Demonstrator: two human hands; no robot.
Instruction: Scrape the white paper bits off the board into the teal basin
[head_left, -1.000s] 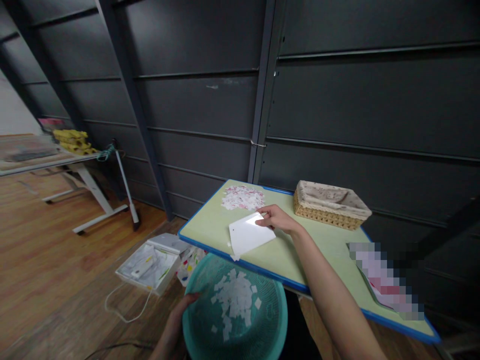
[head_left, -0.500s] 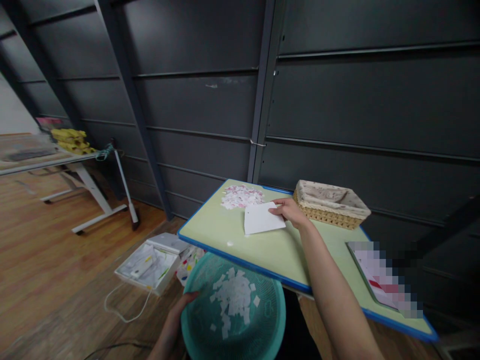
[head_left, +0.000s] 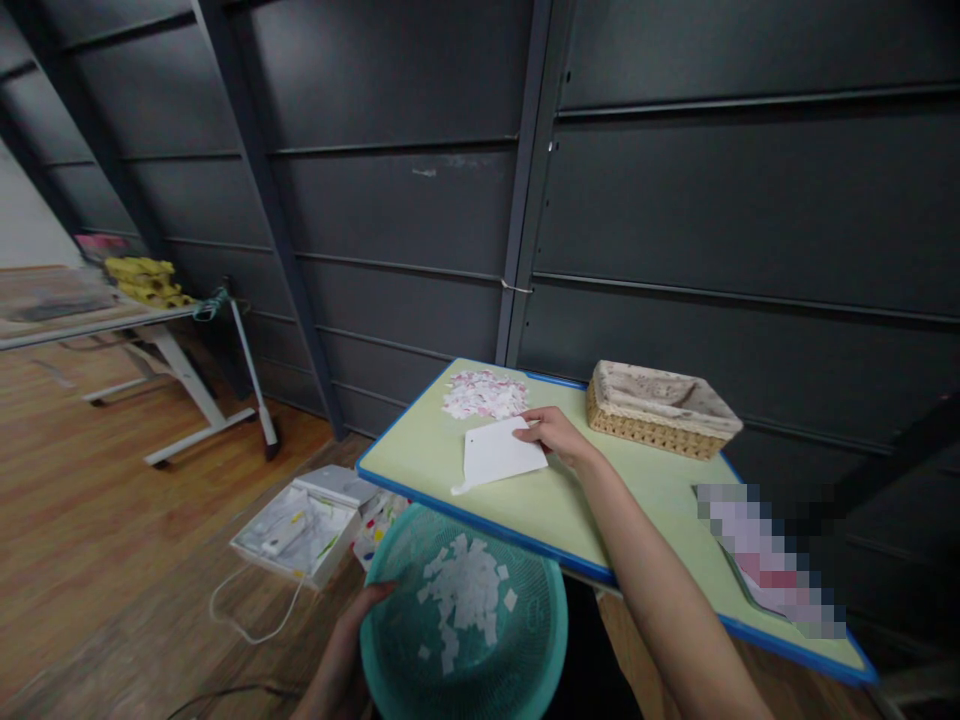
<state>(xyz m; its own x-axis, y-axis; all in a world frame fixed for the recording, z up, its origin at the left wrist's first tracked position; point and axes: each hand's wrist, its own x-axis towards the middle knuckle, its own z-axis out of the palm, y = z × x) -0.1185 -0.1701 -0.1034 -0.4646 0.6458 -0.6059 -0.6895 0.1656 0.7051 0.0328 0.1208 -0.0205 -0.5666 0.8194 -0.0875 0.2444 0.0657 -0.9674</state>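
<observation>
My right hand (head_left: 551,435) is closed on the right side of a white card (head_left: 501,452), fingers on top of it. The card lies low over the pale green tabletop (head_left: 405,450), just in front of a pile of white and pink paper scraps (head_left: 484,392). A small white bit (head_left: 458,489) shows at its near left corner. Below the table's near edge is a teal plastic basket (head_left: 553,650) with many white paper pieces (head_left: 463,590) inside. My left hand (head_left: 364,605) grips its left rim; most of those fingers are hidden.
A cloth-lined wicker basket (head_left: 664,430) stands at the table's back right. A partly blurred flat tablet-like item (head_left: 761,570) lies at the right. On the floor at left, an open white box (head_left: 300,530) trails a cord. A dark panelled wall (head_left: 412,200) rises behind.
My right hand has moved the card left and slightly toward the table's near edge, up to the small white bit. The teal basket and my left hand have barely moved.
</observation>
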